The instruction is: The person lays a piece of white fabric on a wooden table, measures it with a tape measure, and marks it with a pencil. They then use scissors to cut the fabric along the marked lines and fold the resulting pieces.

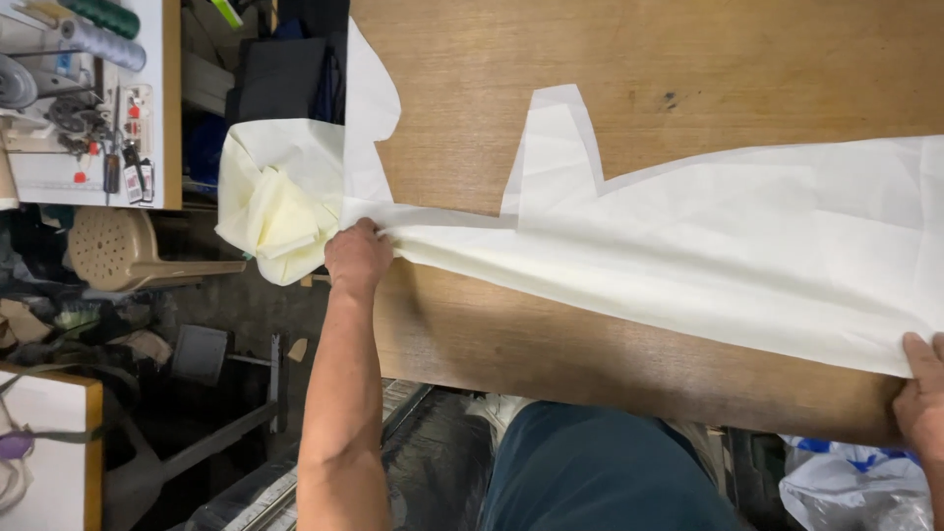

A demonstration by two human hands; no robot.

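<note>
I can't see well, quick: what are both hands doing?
Left hand: closed, gripping the cream fabric.
Right hand: on the fabric's edge; grip cannot be told.

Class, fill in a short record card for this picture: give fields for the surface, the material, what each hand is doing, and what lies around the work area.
Surface: brown wooden table
Material: cream fabric, cut to shape, spread along the table, one end hanging bunched off the edge
Left hand: gripping the gathered fabric at the table's end
Right hand: pressing on the fabric's lower edge near the table edge, partly out of frame
Nearby: sewing machine with thread cones, beige plastic stool, plastic bag
</note>
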